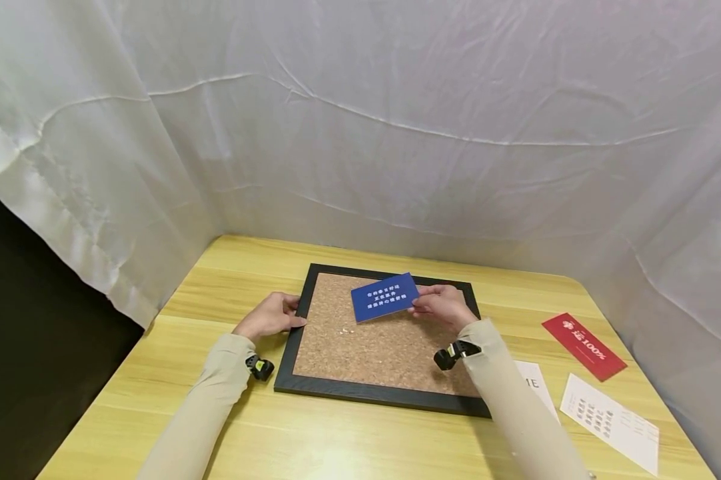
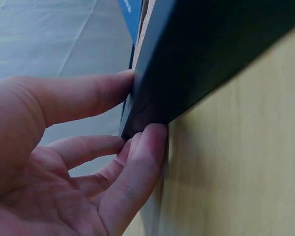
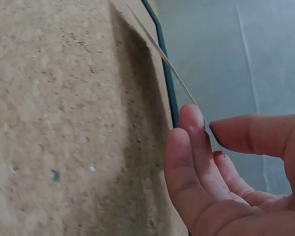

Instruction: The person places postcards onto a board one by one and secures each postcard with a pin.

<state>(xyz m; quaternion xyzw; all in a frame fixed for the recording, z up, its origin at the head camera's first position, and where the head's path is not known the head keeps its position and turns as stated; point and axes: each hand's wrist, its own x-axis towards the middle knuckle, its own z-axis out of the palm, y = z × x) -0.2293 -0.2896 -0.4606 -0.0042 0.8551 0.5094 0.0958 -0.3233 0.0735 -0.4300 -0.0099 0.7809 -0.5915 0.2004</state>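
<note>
A cork board in a black frame lies flat on the wooden table. My left hand rests at the frame's left edge. In the left wrist view the thumb and fingertips touch the dark frame with fairly straight fingers. My right hand pinches a blue card with white print by its right end, just over the upper part of the cork. In the right wrist view the card shows edge-on as a thin line above the cork board, held between thumb and fingers.
A red card and a white printed sheet lie on the table at the right, with another white card partly under my right sleeve. Small pale specks sit on the cork. White cloth walls the table behind and on both sides.
</note>
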